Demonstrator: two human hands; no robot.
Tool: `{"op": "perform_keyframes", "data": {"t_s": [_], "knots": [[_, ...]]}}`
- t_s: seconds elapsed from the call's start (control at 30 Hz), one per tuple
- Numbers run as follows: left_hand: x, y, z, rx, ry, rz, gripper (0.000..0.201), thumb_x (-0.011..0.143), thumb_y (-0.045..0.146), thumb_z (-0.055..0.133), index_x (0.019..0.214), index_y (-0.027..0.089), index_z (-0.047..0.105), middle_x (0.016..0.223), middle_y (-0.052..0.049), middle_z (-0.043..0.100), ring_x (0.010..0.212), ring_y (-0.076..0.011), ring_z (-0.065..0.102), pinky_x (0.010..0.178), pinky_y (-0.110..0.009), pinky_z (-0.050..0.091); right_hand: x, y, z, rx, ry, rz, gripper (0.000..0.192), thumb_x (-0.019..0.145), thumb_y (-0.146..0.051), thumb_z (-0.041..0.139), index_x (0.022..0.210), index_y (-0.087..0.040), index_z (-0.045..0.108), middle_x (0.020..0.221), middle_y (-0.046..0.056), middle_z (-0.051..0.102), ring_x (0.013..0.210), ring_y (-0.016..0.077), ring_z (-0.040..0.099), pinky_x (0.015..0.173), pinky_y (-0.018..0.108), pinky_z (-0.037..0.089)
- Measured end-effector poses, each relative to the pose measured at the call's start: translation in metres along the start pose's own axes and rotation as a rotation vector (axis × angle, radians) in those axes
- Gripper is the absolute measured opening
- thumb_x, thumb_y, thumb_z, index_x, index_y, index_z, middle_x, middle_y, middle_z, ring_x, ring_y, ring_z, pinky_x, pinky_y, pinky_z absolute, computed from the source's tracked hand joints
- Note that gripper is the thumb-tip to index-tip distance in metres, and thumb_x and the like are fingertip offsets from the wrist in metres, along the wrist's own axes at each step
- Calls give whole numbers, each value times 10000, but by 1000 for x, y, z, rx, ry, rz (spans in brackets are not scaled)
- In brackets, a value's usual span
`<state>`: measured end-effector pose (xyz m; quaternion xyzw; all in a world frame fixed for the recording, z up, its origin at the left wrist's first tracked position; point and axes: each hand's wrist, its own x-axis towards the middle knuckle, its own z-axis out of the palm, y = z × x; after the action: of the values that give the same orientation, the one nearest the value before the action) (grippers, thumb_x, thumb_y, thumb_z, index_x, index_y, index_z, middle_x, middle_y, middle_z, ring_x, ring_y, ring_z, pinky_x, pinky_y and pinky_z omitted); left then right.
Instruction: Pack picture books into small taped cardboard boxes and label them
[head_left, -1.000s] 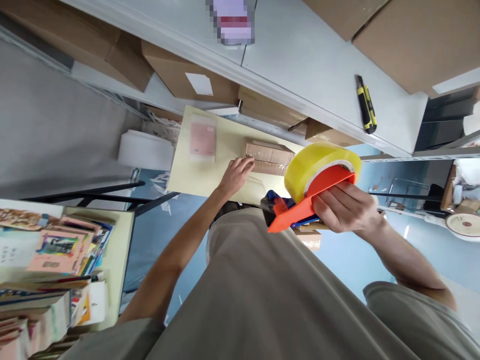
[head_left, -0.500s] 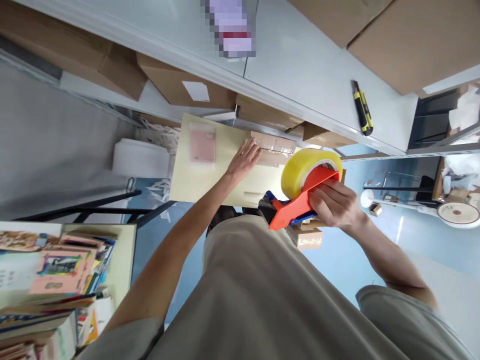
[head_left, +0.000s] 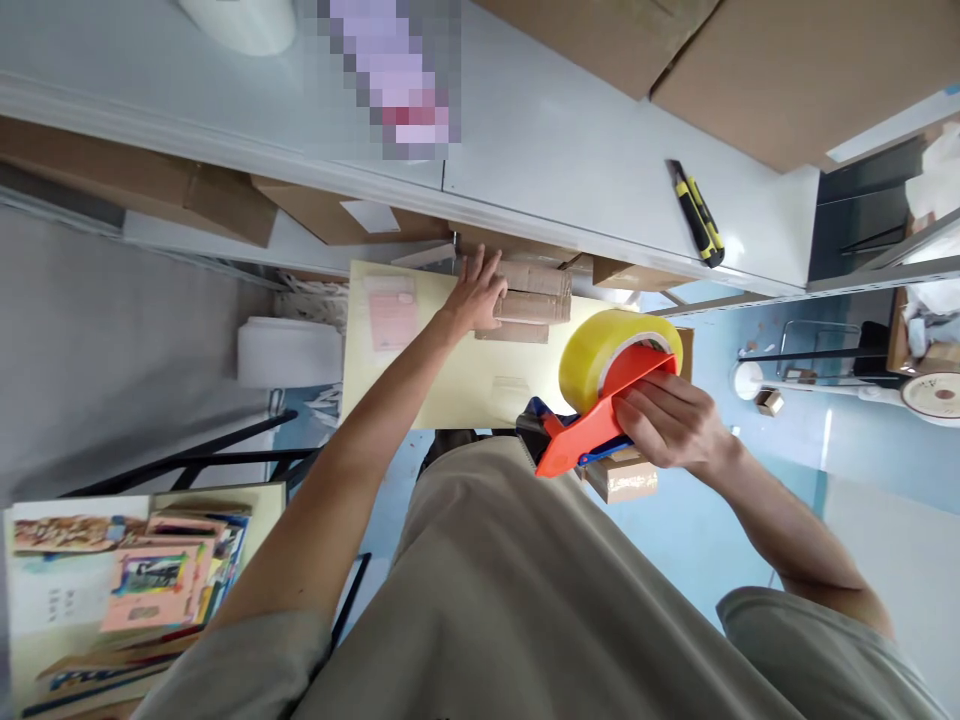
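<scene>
In the head view, the left hand (head_left: 478,292), its fingers spread, lies against the left end of a long, narrow cardboard box (head_left: 534,290); whether it grips the box I cannot tell. The box, brown and ridged, with a slight sheen, is at the far edge of a smooth, pale yellow table (head_left: 450,395). The right hand (head_left: 673,420) is wrapped around a tape dispenser (head_left: 581,438) of hard orange plastic with dark blue parts, held up near the table's near right corner. A thick, glossy yellow tape roll (head_left: 581,362) sits on it. A flat, rectangular pink booklet (head_left: 392,322) lies by the table's far left corner. On a smooth grey-white shelf (head_left: 555,160), a slim black-and-yellow cutter (head_left: 698,214) rests near the right end.
</scene>
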<state>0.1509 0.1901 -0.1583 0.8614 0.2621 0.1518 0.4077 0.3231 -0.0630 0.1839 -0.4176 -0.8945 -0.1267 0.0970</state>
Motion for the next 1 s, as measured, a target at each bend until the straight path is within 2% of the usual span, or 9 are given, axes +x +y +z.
{"op": "perform_keyframes", "data": {"t_s": [0.1, 0.23, 0.37, 0.5, 0.6, 0.67, 0.8, 0.9, 1.0], "knots": [[-1, 2, -3, -24, -56, -3, 580, 697, 413, 1111, 1093, 198, 745, 1831, -254, 446, 1773, -609, 209, 1421, -850, 185, -4, 5, 1, -57, 3, -26, 215, 1090, -70, 629, 986, -230, 730, 817, 10, 765, 753, 168, 682, 833, 337, 592], [-42, 9, -5, 52, -138, -7, 658, 771, 431, 1065, 1286, 167, 752, 1841, -299, 423, 1735, -607, 303, 1364, -802, 356, -17, 8, 13, -12, -65, 52, 163, 1112, -138, 634, 1045, -253, 728, 848, 7, 785, 754, 171, 711, 805, 345, 607], [-102, 22, -9, 180, -172, -5, 744, 842, 363, 994, 1493, 158, 698, 1873, -289, 401, 1743, -576, 344, 1398, -787, 312, -16, 8, 30, 167, 44, 88, 102, 1111, -166, 707, 1069, -251, 745, 843, 1, 805, 752, 182, 741, 818, 356, 626], [-136, 35, -10, 221, -169, -10, 737, 885, 356, 947, 1551, 166, 693, 1862, -287, 432, 1750, -535, 381, 1431, -737, 293, -3, 2, 43, 280, 91, 84, 113, 1165, -327, 703, 1111, -240, 752, 877, 27, 818, 795, 210, 756, 861, 392, 650], [-144, 41, -8, 197, -138, -28, 713, 930, 381, 904, 1578, 178, 685, 1869, -264, 435, 1769, -501, 362, 1435, -709, 299, 6, -6, 51, 376, 1, 52, 331, 1212, -512, 603, 1116, -223, 733, 907, 62, 814, 842, 230, 772, 868, 408, 671], [-145, 44, -8, 170, -115, -35, 705, 941, 382, 887, 1581, 168, 682, 1884, -259, 411, 1782, -494, 333, 1437, -708, 281, 11, -10, 56, 433, -54, 19, 371, 1225, -536, 563, 1120, -219, 724, 928, 69, 816, 866, 233, 783, 881, 413, 680], [-145, 52, -10, 78, -99, -75, 530, 1079, 346, 650, 1548, 103, 696, 1789, -310, 516, 1678, -493, 473, 1356, -722, 376, 23, -17, 66, 451, -68, -45, 167, 1220, -307, 591, 1149, -225, 719, 984, 50, 838, 875, 213, 793, 905, 394, 669], [-142, 53, -15, -66, -68, -88, 479, 1132, 318, 465, 1447, 96, 749, 1646, -300, 647, 1566, -445, 578, 1349, -693, 408, 31, -19, 69, 401, -54, -76, 191, 1181, -127, 573, 1123, -223, 729, 990, 38, 841, 864, 197, 776, 927, 377, 651], [-140, 50, -24, -316, -3, -148, 460, 1143, 436, 505, 1341, 144, 800, 1601, -248, 705, 1499, -392, 646, 1352, -639, 457, 36, -22, 69, 379, -82, -78, 209, 1181, -131, 581, 1099, -224, 749, 988, 38, 837, 864, 200, 760, 939, 387, 639]]}}
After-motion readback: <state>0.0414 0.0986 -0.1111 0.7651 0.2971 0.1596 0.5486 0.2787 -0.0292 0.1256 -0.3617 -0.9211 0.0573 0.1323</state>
